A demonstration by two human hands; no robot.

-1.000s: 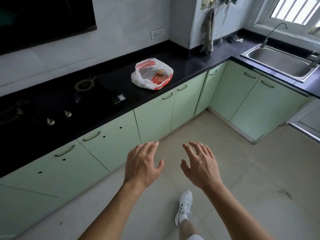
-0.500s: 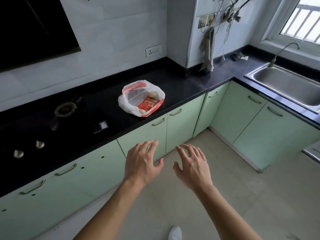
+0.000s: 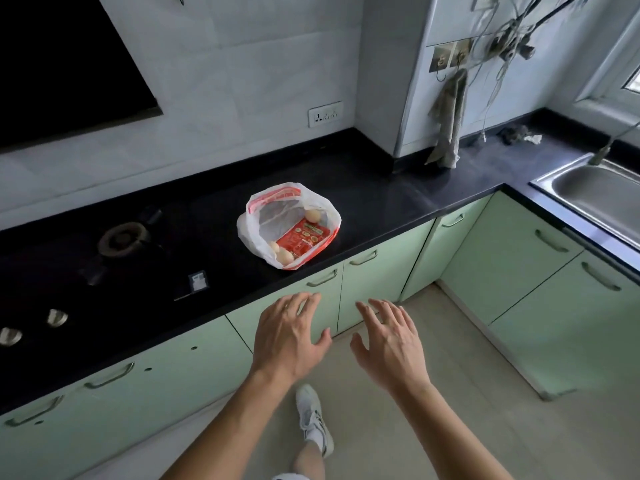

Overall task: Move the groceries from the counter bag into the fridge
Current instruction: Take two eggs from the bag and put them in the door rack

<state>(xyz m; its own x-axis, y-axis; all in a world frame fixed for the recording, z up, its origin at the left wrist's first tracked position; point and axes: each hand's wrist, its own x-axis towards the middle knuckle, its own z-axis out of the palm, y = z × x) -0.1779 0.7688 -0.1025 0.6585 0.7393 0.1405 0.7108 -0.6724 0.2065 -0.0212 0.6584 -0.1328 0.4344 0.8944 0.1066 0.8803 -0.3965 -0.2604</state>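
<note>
Closer to the bench than half a second ago, both hands now reach toward its near edge, and the white plastic bag with red print (image 3: 250, 233) sits larger and nearer the middle of the view. A white sports shoe (image 3: 313, 420) has also stepped forward on the pale tiled floor (image 3: 433, 427) between the forearms.

The left hand (image 3: 289, 337) and the right hand (image 3: 389, 341) hover side by side, palms down, fingers spread and relaxed. They hold nothing and touch nothing, and they are still short of the bag, over the pale green cabinet doors (image 3: 374, 271).

The bag rests on the black stone bench (image 3: 381, 202) near its front edge, with its mouth open toward the camera. Inside lie a flat red printed packet (image 3: 303, 239) and three pale brown eggs: one (image 3: 312, 215) at the far side, two (image 3: 284, 257) at the near left corner.

Left of the bag is a black gas hob (image 3: 121, 237) with two silver knobs (image 3: 57, 317). Far right, a steel sink (image 3: 595, 192) is set into the bench, and a grey cloth (image 3: 448, 126) hangs on the wall beyond.
</note>
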